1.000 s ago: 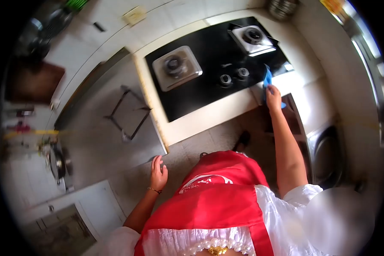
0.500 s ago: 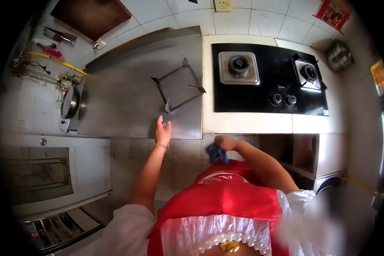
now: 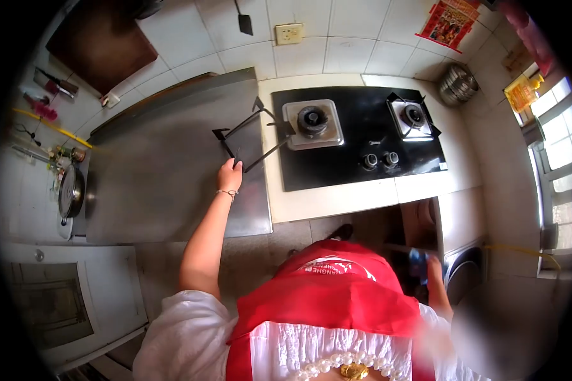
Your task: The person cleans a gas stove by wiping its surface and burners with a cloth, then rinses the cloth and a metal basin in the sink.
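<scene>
My left hand (image 3: 231,174) is closed on the near corner of a black square pan support (image 3: 265,159). The support hangs between the steel counter (image 3: 165,171) and the left burner (image 3: 312,120), its far edge close to the steel plate around that burner. Low at the right, my right hand (image 3: 435,270) holds a crumpled blue cloth (image 3: 418,265), both somewhat blurred. The black gas stove (image 3: 356,168) has its left burner bare, while a pan support (image 3: 415,114) stands over the right one.
A round lidded pan (image 3: 72,193) stands at the left end of the counter. Steel bowls (image 3: 457,84) are stacked in the right back corner. Below the worktop on the right is an open cabinet (image 3: 419,222). A wall socket (image 3: 288,33) sits behind the stove.
My left hand has taken hold of the pan support, lifted it off the steel counter and brought it toward the stove. My right hand has moved right with the cloth. The view has shifted.
</scene>
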### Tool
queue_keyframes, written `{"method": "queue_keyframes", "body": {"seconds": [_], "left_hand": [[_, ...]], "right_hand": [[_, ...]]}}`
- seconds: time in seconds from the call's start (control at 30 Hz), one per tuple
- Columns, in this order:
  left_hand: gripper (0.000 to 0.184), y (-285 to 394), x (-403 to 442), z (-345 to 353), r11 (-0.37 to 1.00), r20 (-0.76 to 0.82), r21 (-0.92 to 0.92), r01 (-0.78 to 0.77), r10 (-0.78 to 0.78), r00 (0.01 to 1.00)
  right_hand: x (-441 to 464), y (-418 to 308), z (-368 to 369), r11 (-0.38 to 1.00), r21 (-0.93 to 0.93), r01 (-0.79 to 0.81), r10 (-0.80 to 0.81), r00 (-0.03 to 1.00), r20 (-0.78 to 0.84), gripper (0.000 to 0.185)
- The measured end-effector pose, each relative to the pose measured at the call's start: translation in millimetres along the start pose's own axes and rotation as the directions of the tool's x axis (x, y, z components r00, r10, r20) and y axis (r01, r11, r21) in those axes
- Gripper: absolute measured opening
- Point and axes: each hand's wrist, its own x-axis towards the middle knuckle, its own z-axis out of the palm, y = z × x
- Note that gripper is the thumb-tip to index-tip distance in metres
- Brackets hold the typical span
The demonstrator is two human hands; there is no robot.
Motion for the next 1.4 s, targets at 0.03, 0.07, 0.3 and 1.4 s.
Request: {"method": "queue_keyframes", "body": {"seconds": [0.03,0.07,0.3,1.4], "left_hand": [[0.036,16.2,8.7,7.4,0.999,0.033,-0.049,0.008,-0.006,0.999],[0.036,28.4,15.5,17.4,0.995,0.070,-0.095,0.022,-0.015,0.997],[0.025,107.7,40.8,99.3,0.994,0.037,0.044,-0.100,0.098,0.994],[0.034,120.8,32.0,146.5,0.922,-0.175,0.097,-0.374,0.385,0.906]], "right_hand": [[13.6,38.3,-23.4,0.998,-0.050,0.025,-0.028,0.998,-0.059,0.017],[-10.3,24.9,-24.8,0.998,-0.056,-0.009,0.007,0.999,-0.037,0.017],[-30.9,36.0,-53.6,0.997,-0.064,-0.036,0.036,0.999,0.007,0.022],[31.3,-158.0,20.5,0.993,0.097,-0.059,0.043,0.985,0.166,0.016]]}}
